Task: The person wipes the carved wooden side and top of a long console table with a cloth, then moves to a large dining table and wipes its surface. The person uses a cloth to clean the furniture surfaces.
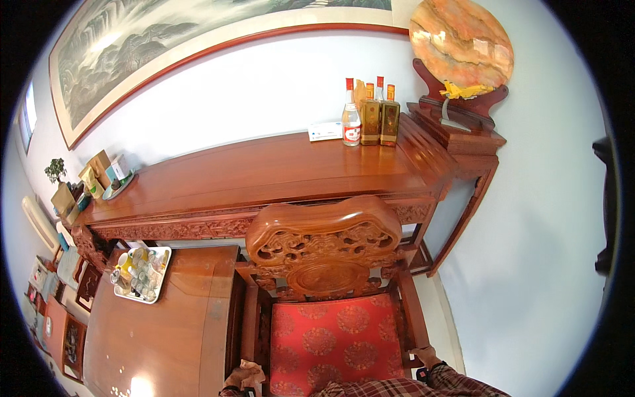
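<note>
A carved wooden armchair (327, 243) with a red patterned seat cushion (337, 342) stands right before me. My right hand (425, 355) grips the front end of its right armrest (412, 317). At the chair's left side, low in the view, my left hand (239, 378) holds a crumpled pinkish cloth (254, 371) by the left armrest (250, 322). Part of that hand is cut off by the lower edge. Left of the chair is a brown wooden table (163, 327), on which a white tray (165, 278) carries glasses and cups.
Behind the chair runs a long wooden altar table (258, 164) with several bottles (370, 119) and a white box (325, 131). On its raised end stand a round stone disc (461, 44) and a yellow model plane (466, 90). A framed landscape painting (149, 54) hangs above.
</note>
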`<move>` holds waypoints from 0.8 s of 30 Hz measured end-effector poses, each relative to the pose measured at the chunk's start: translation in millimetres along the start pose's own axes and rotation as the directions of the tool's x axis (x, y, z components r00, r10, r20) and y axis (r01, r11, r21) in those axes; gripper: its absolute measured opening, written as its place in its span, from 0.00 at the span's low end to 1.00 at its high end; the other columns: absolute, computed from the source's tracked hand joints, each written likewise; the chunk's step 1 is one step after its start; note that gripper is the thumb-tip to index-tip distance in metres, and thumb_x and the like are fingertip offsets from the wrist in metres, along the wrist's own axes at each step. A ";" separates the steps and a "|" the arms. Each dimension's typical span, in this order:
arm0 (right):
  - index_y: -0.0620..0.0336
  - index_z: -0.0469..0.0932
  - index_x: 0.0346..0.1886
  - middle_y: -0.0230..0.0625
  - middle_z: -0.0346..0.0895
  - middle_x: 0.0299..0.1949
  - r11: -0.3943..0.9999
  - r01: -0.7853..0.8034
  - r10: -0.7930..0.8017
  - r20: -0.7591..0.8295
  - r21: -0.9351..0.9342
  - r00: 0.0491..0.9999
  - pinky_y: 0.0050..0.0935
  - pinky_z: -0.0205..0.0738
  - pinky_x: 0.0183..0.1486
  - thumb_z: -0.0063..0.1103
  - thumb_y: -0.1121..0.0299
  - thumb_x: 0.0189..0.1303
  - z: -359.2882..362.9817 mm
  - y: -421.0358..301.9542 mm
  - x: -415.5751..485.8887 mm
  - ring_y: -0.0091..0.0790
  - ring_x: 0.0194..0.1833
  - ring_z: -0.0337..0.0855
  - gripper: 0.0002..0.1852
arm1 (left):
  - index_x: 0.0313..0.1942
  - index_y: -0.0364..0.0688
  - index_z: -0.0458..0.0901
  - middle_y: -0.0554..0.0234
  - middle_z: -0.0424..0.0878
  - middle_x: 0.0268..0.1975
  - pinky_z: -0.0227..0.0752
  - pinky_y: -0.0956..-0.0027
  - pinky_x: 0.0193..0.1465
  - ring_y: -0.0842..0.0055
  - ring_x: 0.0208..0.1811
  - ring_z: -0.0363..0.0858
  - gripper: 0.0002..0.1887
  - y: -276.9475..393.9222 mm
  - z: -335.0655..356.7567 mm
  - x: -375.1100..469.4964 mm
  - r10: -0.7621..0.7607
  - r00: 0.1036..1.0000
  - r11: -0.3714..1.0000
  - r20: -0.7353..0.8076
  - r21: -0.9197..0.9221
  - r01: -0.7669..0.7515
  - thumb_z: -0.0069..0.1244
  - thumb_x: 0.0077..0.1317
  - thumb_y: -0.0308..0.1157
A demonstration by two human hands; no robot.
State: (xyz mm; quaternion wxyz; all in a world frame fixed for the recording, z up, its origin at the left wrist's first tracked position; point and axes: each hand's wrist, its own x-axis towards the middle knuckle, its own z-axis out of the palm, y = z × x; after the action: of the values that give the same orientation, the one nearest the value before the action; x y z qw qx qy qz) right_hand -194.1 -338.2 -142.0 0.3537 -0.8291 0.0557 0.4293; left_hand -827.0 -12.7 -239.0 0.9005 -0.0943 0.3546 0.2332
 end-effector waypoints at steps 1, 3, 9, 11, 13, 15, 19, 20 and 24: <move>0.77 0.79 0.54 0.50 0.84 0.52 0.999 -0.042 0.042 -0.050 -0.006 0.998 0.44 0.84 0.49 0.87 0.66 0.45 2.9 2.3 4.7 0.42 0.49 0.87 0.35 | 0.62 0.43 0.74 0.55 0.82 0.57 0.76 0.64 0.60 0.67 0.60 0.82 0.26 -0.4 2.0 0.3 0.006 1.000 1.000 -0.009 0.013 -0.006 0.52 0.70 0.49; 0.75 0.80 0.52 0.48 0.85 0.50 0.993 -0.119 0.114 -0.154 -0.018 0.981 0.43 0.85 0.47 0.86 0.68 0.46 7.0 7.2 13.1 0.41 0.46 0.87 0.32 | 0.62 0.43 0.74 0.55 0.82 0.57 0.77 0.64 0.60 0.66 0.59 0.82 0.27 -1.4 5.1 0.6 0.023 0.999 0.999 -0.025 0.036 -0.022 0.53 0.70 0.48; 0.74 0.80 0.54 0.47 0.85 0.52 0.995 0.089 -0.088 -0.019 0.048 0.996 0.40 0.85 0.47 0.86 0.66 0.45 7.2 15.9 13.0 0.40 0.48 0.86 0.34 | 0.61 0.41 0.75 0.53 0.83 0.56 0.77 0.63 0.59 0.64 0.59 0.83 0.27 -10.0 9.9 -4.9 0.098 0.994 0.988 -0.057 0.123 -0.091 0.55 0.68 0.48; 0.75 0.80 0.56 0.47 0.84 0.55 0.998 0.049 -0.049 -0.015 0.034 0.999 0.41 0.84 0.49 0.86 0.64 0.45 6.8 10.9 9.1 0.41 0.51 0.85 0.36 | 0.61 0.41 0.75 0.53 0.83 0.55 0.78 0.63 0.59 0.64 0.58 0.83 0.27 -11.2 12.8 -5.4 0.117 0.990 0.983 -0.075 0.153 -0.105 0.56 0.67 0.48; 0.75 0.80 0.56 0.47 0.83 0.56 1.000 0.025 -0.024 -0.060 0.009 0.998 0.42 0.83 0.52 0.86 0.64 0.45 6.3 3.7 8.0 0.42 0.53 0.85 0.36 | 0.60 0.41 0.75 0.52 0.83 0.55 0.78 0.63 0.59 0.63 0.58 0.83 0.28 -11.8 16.6 -3.9 0.136 0.987 0.973 -0.084 0.201 -0.117 0.57 0.67 0.47; 0.75 0.79 0.57 0.47 0.82 0.57 0.998 -0.065 0.064 -0.069 -0.016 0.996 0.43 0.82 0.56 0.85 0.64 0.47 6.2 -1.2 11.6 0.44 0.54 0.84 0.36 | 0.60 0.40 0.75 0.52 0.84 0.55 0.78 0.63 0.59 0.63 0.58 0.83 0.28 -13.7 18.9 -3.2 0.158 0.982 0.962 -0.101 0.240 -0.130 0.58 0.66 0.47; 0.76 0.80 0.56 0.48 0.82 0.58 0.996 -0.076 0.075 -0.021 -0.056 0.997 0.47 0.82 0.59 0.83 0.64 0.51 5.5 2.1 31.8 0.46 0.54 0.83 0.33 | 0.59 0.40 0.76 0.51 0.84 0.54 0.79 0.62 0.58 0.62 0.57 0.84 0.28 -20.6 20.3 -6.5 0.213 0.969 0.930 -0.125 0.331 -0.162 0.59 0.65 0.47; 0.75 0.81 0.55 0.48 0.82 0.58 0.998 -0.046 0.046 -0.002 -0.034 0.999 0.48 0.82 0.59 0.83 0.64 0.52 6.1 4.8 38.4 0.46 0.54 0.83 0.32 | 0.59 0.39 0.76 0.50 0.84 0.54 0.79 0.62 0.58 0.61 0.57 0.84 0.28 -22.7 20.3 -8.5 0.227 0.965 0.919 -0.134 0.357 -0.167 0.59 0.64 0.47; 0.74 0.82 0.53 0.49 0.82 0.59 0.999 -0.031 0.031 0.006 -0.009 0.999 0.48 0.83 0.58 0.81 0.64 0.54 9.5 11.7 58.2 0.46 0.55 0.84 0.28 | 0.59 0.39 0.76 0.49 0.85 0.53 0.79 0.62 0.58 0.60 0.56 0.84 0.29 -22.9 25.8 -11.7 0.284 0.944 0.852 -0.167 0.496 -0.169 0.61 0.63 0.46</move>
State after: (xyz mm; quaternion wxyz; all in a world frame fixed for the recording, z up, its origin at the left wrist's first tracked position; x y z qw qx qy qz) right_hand -168.7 -328.7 -195.7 0.3434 -0.8284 0.0658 0.4375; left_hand -808.0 -28.2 -212.1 0.8136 0.1454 0.5132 0.2315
